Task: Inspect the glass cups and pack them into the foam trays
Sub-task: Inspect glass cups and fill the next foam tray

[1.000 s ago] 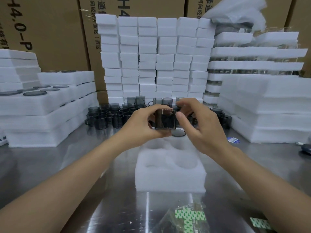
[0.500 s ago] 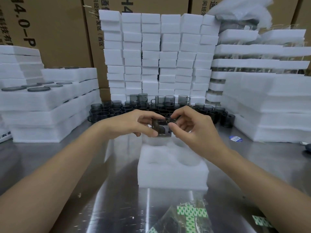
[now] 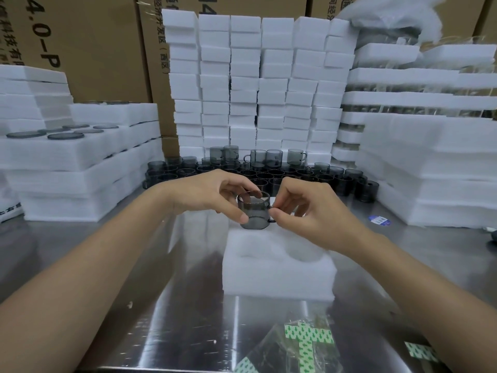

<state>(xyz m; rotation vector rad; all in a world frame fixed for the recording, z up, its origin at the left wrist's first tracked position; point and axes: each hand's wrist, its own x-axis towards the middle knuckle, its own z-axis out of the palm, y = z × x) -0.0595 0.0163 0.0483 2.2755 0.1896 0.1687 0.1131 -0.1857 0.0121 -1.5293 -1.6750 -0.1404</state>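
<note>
A small smoky-grey glass cup is held upright just above the far edge of a white foam tray. My left hand grips its rim and side with thumb and fingers. My right hand pinches the cup's handle on its right side. The tray lies on the steel table in front of me, with round pockets showing in its top. Several more grey cups stand in rows at the back of the table.
Stacks of white foam blocks rise behind the cups. Foam trays with grey lids are piled at the left, and more foam layers at the right. A clear bag with green-patterned stickers lies near the table's front edge.
The cup has come down from in front of my view to just above the tray's far edge and now stands upright. My right hand has shifted to pinching its handle.
</note>
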